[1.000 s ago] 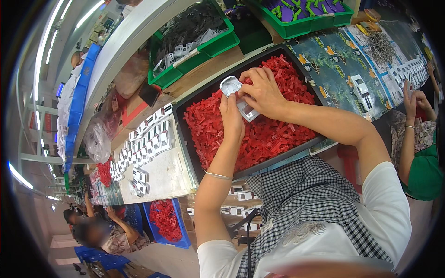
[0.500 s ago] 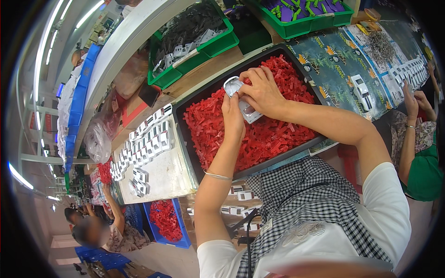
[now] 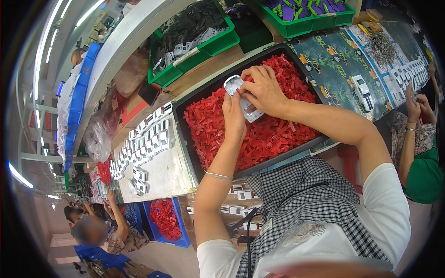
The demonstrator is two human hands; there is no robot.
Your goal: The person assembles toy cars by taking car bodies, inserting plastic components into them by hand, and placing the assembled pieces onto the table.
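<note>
Over the black tray [image 3: 194, 160] full of red plastic parts [image 3: 218, 125], both my hands hold a white toy car body [image 3: 251, 112]. My left hand [image 3: 233, 113] grips its near left side, thumb and fingers closed on it. My right hand [image 3: 264, 90] bends over the far side, its fingertips pressed near the middle of the car body. A small red part [image 3: 238, 91] shows at the fingertips; which hand holds it I cannot tell. The fingers hide much of the car body.
Rows of white toy car bodies [image 3: 148, 143] stand on the table at left. Green bins [image 3: 199, 51] of parts are behind the tray. Another white car [image 3: 362, 92] lies on the patterned mat at right, near a co-worker's hands [image 3: 414, 105]. A blue bin [image 3: 183, 222] of red parts stands lower left.
My right hand's fingers have shifted slightly on the car body, and more red shows at the fingertips. At left, a co-worker's arm has moved.
</note>
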